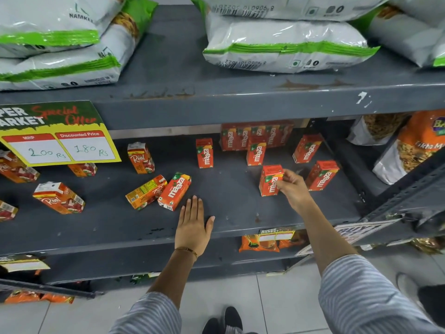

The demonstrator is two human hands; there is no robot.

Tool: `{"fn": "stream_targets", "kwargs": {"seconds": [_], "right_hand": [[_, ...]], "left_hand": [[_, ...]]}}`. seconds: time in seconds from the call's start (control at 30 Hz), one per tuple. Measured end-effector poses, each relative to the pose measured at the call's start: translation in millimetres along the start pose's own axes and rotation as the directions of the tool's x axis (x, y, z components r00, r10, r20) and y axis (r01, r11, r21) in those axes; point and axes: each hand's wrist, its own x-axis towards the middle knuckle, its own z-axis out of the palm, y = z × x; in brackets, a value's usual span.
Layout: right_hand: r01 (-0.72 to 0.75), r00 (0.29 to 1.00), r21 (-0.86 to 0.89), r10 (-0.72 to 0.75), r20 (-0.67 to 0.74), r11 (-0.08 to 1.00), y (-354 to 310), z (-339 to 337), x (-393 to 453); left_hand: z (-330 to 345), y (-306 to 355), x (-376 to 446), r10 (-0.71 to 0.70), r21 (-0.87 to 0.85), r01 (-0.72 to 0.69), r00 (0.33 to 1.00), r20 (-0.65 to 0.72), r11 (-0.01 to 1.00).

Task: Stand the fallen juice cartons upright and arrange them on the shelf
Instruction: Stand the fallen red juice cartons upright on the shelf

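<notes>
We see the price sign [55, 133] cut off at left, hiding a carton [82, 169] on the shelf [240, 208].

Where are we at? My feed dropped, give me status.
Right hand gripping upright Maaza carton. Left hand open, flat on shelf. Fallen Maaza carton and Real carton ahead of it. Nothing blocking.

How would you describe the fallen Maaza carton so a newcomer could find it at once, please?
Look at the grey middle shelf, just beyond the flat left hand. The Maaza carton lies on its side beside a fallen Real carton; every other Maaza carton stands upright.
</notes>
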Motion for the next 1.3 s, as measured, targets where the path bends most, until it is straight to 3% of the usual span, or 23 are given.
{"fn": "stream_targets", "kwargs": {"seconds": [0.33, 0.5, 0.63, 0.77, 0.97, 1.1, 1.3], "right_hand": [[-0.038, 0.999, 0.045, 0.039, -0.019, 0.998, 8, 3, -2], [-0.103, 0.95, 0.206, 0.157, -0.268, 0.973, 23, 8, -18], [-0.11, 0.86, 0.132, 0.161, -0.485, 0.985, 26, 33, -39], [-0.129, 0.812, 0.017, 0.116, -0.572, 0.991, 21, 74, -60], [-0.185, 0.902, -0.048, 0.15, -0.406, 0.982, 7, 163, -80], [-0.214, 0.961, -0.284, 0.149, -0.235, 0.935, -6, 211, -82], [-0.21, 0.977, -0.433, 0.177, -0.115, 0.877, -25, 264, -75]], "left_hand": [[-4, 2, 0, -0.012, -0.042, 0.014, 0.999, 0.044, 0.999], [-5, 0, -16, -0.002, -0.05, 0.005, 0.999, 0.048, 0.999], [-16, -12, -37, 0.045, -0.041, -0.042, 0.997, 0.068, 0.998], [-22, -39, -56, 0.095, -0.04, -0.091, 0.988, 0.121, 0.995], [-33, -100, -68, 0.104, 0.027, -0.109, 0.985, 0.134, 0.994], [-32, -138, -65, -0.034, -0.006, 0.035, 0.996, 0.08, 0.999], [-41, -156, -68, -0.114, -0.061, 0.115, 0.993, 0.007, 0.992]]}}
